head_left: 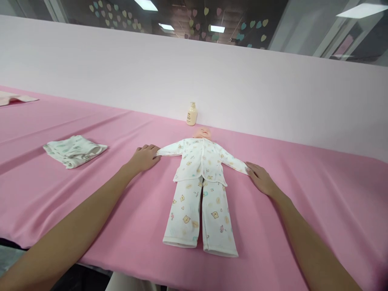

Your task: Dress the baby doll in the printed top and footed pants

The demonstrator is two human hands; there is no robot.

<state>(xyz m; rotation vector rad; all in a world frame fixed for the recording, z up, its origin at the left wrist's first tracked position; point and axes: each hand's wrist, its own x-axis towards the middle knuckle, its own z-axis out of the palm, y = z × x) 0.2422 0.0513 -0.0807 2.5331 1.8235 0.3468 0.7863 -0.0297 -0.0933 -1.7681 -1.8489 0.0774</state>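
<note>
A baby doll (203, 132) lies on its back, only its head showing above its clothes. It wears a white long-sleeved baby top (200, 159) with small printed animals, the sleeves spread out to both sides. Matching baby pants (184, 214) cover the legs, which point toward me. At the end of the left-side sleeve, my left hand (145, 157) is closed on the cuff with its fingers bent. My right hand (261, 178) has its fingertips on the opposite cuff, gripping the sleeve's end. The doll's own hands are hidden.
A cream pump bottle (192, 114) stands behind the doll's head, near the white wall (273, 93). To the left lies a folded white printed cloth (74, 150). Another pale pink cloth (15, 98) is at the far left. A pink sheet (127, 226) covers the table.
</note>
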